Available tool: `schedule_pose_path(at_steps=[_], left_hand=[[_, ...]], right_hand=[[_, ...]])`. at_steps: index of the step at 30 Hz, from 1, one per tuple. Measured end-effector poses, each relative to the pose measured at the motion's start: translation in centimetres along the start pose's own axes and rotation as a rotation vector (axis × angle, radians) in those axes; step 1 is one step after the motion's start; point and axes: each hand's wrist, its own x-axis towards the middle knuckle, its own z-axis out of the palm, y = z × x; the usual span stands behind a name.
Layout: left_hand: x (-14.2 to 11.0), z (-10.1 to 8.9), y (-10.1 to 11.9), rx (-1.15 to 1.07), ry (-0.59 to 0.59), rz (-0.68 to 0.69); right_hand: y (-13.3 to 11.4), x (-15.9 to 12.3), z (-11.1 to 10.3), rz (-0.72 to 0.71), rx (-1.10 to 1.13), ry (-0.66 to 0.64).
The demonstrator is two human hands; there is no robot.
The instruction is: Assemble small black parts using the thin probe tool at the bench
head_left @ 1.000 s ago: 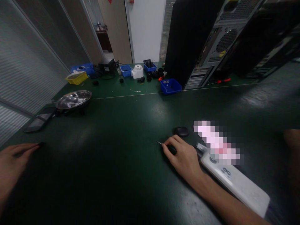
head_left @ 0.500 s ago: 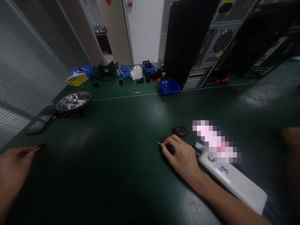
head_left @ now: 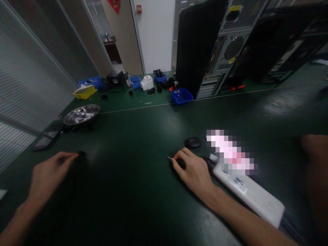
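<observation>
My right hand (head_left: 194, 172) rests on the dark green table (head_left: 133, 136), fingers curled around a small black-handled tool (head_left: 179, 162) whose thin metal tip points left. A black oval part (head_left: 193, 142) lies just beyond that hand. A long white device (head_left: 252, 196) lies beside my right forearm. My left hand (head_left: 48, 176) hovers low at the left, thumb and forefinger pinched on a small dark object (head_left: 80, 153) that I cannot make out.
A metal dish (head_left: 81, 114) and a dark phone-like slab (head_left: 47, 136) sit at the left. Blue bins (head_left: 181, 95), a yellow bin (head_left: 84, 92), a white housing (head_left: 147, 82) and black parts line the far edge. Open computer towers (head_left: 217, 48) stand at the back right. Another person's arm (head_left: 314, 150) shows at the right edge.
My left hand has moved right and forward, carrying the small dark object with it. My right hand has stayed on the tool. The view has tilted slightly.
</observation>
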Motion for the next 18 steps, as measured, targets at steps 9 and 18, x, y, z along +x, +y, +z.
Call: schedule_pose_path(at_steps=[9, 18], left_hand=[[-3.8, 6.6, 23.9, -0.505, -0.245, 0.783], [-3.9, 8.1, 25.6, -0.661, -0.339, 0.720]], right_hand=[[-0.3, 0.0, -0.1, 0.000, 0.021, 0.028], [-0.3, -0.2, 0.4, -0.015, 0.042, 0.036]])
